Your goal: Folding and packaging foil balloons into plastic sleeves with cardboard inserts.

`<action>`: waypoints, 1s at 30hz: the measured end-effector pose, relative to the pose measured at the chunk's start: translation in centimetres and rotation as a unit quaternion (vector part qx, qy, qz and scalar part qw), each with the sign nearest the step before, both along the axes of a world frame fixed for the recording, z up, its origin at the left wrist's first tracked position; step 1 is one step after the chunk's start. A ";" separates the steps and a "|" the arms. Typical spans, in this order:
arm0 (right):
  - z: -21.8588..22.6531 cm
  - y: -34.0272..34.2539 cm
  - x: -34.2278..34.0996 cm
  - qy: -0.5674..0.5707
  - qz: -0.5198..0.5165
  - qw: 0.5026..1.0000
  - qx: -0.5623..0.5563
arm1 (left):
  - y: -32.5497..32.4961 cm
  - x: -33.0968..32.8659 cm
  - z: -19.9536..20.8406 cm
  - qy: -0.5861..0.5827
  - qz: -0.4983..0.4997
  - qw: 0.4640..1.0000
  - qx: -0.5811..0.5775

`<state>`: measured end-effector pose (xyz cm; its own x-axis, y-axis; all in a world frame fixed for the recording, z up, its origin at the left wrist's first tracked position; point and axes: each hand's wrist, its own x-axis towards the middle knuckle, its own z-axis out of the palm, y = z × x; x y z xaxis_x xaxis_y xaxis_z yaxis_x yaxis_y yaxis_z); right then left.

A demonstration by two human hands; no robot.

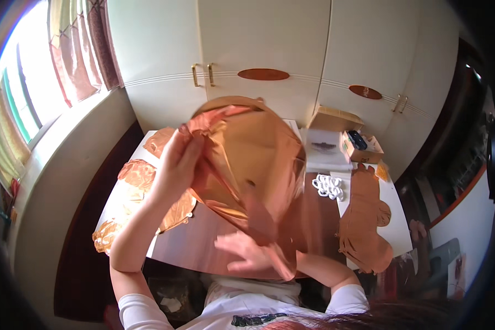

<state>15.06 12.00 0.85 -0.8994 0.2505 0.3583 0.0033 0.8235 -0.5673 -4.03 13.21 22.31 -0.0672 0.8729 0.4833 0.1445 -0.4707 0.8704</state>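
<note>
Left hand is pinching one copper foil piece at its upper-left edge; right hand, blurred, is spreading its fingers. One worktop is showing bare brown room along its near edge. Foil piece is hanging right of left hand, above right hand. One flat brown bundle is lying rightward, two cartons behind, one white ring cluster alongside.

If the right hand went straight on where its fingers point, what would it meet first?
Pointing left, the right hand would probably first reach the copper-coloured foil lying on the left part of the table. The hand's height is unclear; if raised, it might instead meet the left forearm.
</note>
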 end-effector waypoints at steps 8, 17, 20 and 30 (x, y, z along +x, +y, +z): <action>10.6 -5.6 9.7 -0.023 0.341 0.892 -0.295 | 11.1 -3.7 -10.6 0.206 -0.020 0.978 -0.027; 6.8 -1.1 12.1 -0.005 -0.183 0.978 -0.099 | 15.7 1.1 -12.8 0.274 -0.097 0.875 -0.387; 1.9 2.1 11.6 -0.064 -0.253 0.965 -0.022 | 17.1 0.4 -15.1 0.139 -0.107 0.913 -0.368; -1.4 1.0 7.3 -0.300 -0.373 0.877 0.023 | 2.7 3.5 -16.3 0.531 -0.074 0.844 -0.002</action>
